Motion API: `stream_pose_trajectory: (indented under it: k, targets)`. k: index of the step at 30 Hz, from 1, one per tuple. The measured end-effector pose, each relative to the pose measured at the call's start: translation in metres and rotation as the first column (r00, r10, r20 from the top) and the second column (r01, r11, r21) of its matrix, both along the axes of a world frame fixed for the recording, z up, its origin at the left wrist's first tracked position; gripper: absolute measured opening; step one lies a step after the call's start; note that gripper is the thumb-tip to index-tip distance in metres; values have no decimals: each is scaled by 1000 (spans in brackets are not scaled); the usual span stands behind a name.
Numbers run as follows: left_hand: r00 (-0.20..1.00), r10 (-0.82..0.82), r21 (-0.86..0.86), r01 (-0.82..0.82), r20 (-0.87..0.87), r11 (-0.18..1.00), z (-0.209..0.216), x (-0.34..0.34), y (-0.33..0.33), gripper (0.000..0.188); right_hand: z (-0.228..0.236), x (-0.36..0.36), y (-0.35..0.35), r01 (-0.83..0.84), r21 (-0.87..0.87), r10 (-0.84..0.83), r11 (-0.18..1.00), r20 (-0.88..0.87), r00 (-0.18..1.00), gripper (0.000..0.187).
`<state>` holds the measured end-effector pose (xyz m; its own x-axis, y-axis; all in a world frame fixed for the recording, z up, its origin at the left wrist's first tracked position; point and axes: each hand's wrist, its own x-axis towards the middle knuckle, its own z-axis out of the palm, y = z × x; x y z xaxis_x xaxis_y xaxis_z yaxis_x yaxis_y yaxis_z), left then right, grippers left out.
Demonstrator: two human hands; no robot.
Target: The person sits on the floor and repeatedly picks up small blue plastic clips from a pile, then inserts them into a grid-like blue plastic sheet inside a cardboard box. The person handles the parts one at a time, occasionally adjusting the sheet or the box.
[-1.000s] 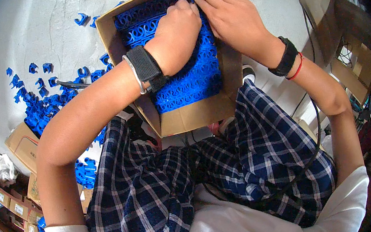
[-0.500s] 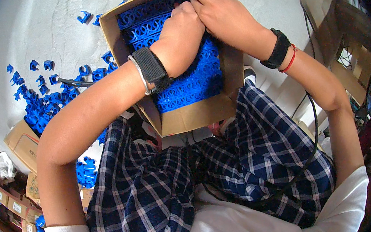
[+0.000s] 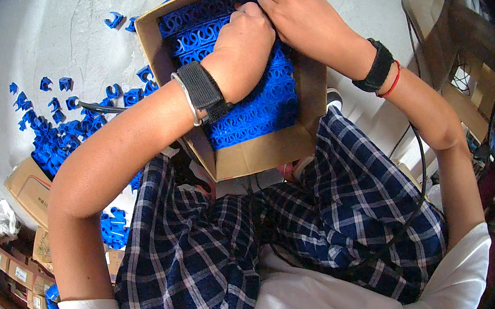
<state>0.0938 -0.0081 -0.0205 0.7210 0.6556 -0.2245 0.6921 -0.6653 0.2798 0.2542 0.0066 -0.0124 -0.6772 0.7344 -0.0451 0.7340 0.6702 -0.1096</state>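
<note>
"Where are the blue clips (image 3: 255, 118) placed relative to the hands?"

"They are packed in rows inside the cardboard box (image 3: 265, 157); some are covered by the left hand (image 3: 242, 38), and others are exposed to its left and between it and the near wall."

"And how is the grip formed?"

"The left hand's fingers are curled in; the right hand (image 3: 303, 18) is bent down just beside them. The fingertips are hidden, so whether any clip is pinched cannot be made out."
</note>
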Motion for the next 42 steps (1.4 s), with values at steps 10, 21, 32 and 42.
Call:
stream_pose_trajectory:
  k: [10,21,32,42]
  targets:
    - [1000,8,44,-8,2,999,-1,1,-2,16,1,-2,-3,71,-40,-73,997,-60,996,12]
    - [1000,-28,66,29,-5,997,-1,-1,-1,19,-1,2,-3,14,-111,-22,994,-69,997,17]
    - [997,-59,77,62,-43,995,-4,-2,-2,23,-6,-3,-2,12,-183,-35,983,-123,992,20]
    - [999,-44,2,44,-31,999,2,-4,0,38,3,-8,-8,177,-406,-215,897,-49,975,35]
